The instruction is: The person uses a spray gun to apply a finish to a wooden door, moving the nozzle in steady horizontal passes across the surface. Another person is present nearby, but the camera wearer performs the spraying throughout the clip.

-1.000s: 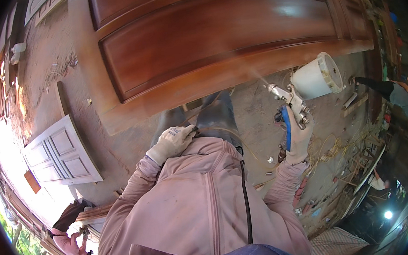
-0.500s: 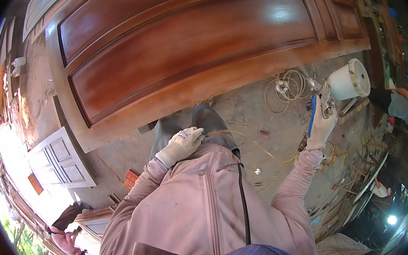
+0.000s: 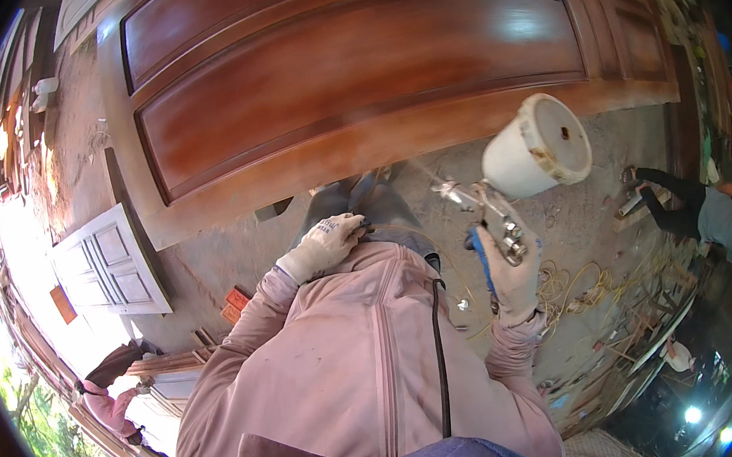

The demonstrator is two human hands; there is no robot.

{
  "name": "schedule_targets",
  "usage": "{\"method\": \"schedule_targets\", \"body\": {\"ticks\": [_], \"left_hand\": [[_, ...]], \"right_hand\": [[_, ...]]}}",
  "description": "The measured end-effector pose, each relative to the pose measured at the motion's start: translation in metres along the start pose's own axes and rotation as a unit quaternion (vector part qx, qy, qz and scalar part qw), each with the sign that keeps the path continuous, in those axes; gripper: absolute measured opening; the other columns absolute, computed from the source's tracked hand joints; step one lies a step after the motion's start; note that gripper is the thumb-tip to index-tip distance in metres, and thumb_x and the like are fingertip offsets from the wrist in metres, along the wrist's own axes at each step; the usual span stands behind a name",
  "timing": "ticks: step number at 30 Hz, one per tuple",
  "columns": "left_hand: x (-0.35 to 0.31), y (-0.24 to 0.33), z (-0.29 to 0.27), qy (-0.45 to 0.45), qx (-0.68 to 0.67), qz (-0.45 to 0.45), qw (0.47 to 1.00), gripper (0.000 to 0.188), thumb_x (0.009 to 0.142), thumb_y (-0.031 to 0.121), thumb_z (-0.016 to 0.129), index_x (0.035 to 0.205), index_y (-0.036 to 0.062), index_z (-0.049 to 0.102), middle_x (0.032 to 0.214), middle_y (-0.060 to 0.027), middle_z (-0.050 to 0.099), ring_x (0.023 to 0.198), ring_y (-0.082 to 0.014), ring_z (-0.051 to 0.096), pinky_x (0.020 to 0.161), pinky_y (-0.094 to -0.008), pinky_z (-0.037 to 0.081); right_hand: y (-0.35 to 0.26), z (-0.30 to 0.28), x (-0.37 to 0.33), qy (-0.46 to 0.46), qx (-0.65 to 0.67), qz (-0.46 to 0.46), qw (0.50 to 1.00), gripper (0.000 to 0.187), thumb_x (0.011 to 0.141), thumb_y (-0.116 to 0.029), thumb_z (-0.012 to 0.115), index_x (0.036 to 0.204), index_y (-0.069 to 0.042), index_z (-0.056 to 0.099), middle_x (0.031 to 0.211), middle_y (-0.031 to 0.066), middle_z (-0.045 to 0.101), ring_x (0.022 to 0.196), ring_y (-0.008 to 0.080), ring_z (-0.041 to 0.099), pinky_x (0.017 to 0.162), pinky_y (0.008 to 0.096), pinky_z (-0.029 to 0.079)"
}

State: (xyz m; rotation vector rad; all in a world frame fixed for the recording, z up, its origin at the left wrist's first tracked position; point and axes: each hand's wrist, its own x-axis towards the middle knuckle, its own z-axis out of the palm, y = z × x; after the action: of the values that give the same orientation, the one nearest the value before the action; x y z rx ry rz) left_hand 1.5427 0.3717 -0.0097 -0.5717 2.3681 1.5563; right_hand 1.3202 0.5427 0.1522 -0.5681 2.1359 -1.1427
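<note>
Your right hand (image 3: 509,272), gloved, is closed around the grip of the spray gun (image 3: 487,213), its white cup (image 3: 537,146) raised over the floor just off the door's lower edge. The large wooden door (image 3: 352,73) already looks evenly stained and glossy; coverage appears near complete, the lower edge paler. Your left hand (image 3: 324,245) rests loosely curled on your knee, holding nothing that shows.

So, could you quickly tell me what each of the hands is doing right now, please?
Left hand: gloved, fingers curled, resting against the person's front; whether it holds anything cannot be told.
Right hand: gloved, closed around the spray gun.
</note>
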Motion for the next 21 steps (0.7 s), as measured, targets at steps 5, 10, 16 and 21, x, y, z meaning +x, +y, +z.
{"method": "schedule_targets", "body": {"ticks": [5,10,16,21], "left_hand": [[-0.013,-0.014,-0.007,0.021,0.003,0.004,1.0,0.029,0.096,0.022,0.052,0.113,0.0001,0.058,0.107,-0.0211,0.063,0.101,-0.0396,0.059,0.085,-0.0446,0.048],[-0.024,-0.029,-0.004,0.051,-0.008,-0.026,0.998,0.03,0.097,0.023,0.052,0.114,0.0,0.058,0.104,-0.023,0.064,0.099,-0.0406,0.06,0.083,-0.0456,0.048],[-0.013,-0.011,-0.015,0.028,-0.008,-0.02,0.999,0.03,0.096,0.024,0.053,0.116,0.0021,0.06,0.105,-0.0221,0.065,0.099,-0.0398,0.06,0.083,-0.0455,0.048],[-0.01,-0.012,-0.015,0.021,0.008,-0.006,1.0,0.033,0.098,0.028,0.05,0.117,0.0034,0.06,0.106,-0.0211,0.065,0.1,-0.0384,0.061,0.086,-0.0446,0.049]], "right_hand": [[-0.011,0.045,0.024,-0.106,0.104,-0.089,0.985,0.043,0.089,-0.002,0.064,0.13,0.004,0.055,0.118,0.0144,0.067,0.105,0.0164,0.064,0.088,0.0281,0.05],[0.0,0.037,0.034,0.011,0.037,0.008,0.999,0.036,0.089,-0.006,0.066,0.123,0.003,0.06,0.113,0.0108,0.068,0.098,0.0133,0.065,0.083,0.0267,0.051],[0.032,-0.025,0.053,0.186,-0.054,-0.056,0.98,0.029,0.092,-0.01,0.066,0.115,0.006,0.063,0.109,0.0102,0.068,0.094,0.0142,0.065,0.082,0.0288,0.05],[0.036,-0.041,0.063,0.294,-0.161,-0.15,0.93,0.031,0.093,-0.01,0.062,0.12,0.005,0.061,0.111,0.0144,0.069,0.097,0.0186,0.067,0.084,0.0317,0.05]]}}
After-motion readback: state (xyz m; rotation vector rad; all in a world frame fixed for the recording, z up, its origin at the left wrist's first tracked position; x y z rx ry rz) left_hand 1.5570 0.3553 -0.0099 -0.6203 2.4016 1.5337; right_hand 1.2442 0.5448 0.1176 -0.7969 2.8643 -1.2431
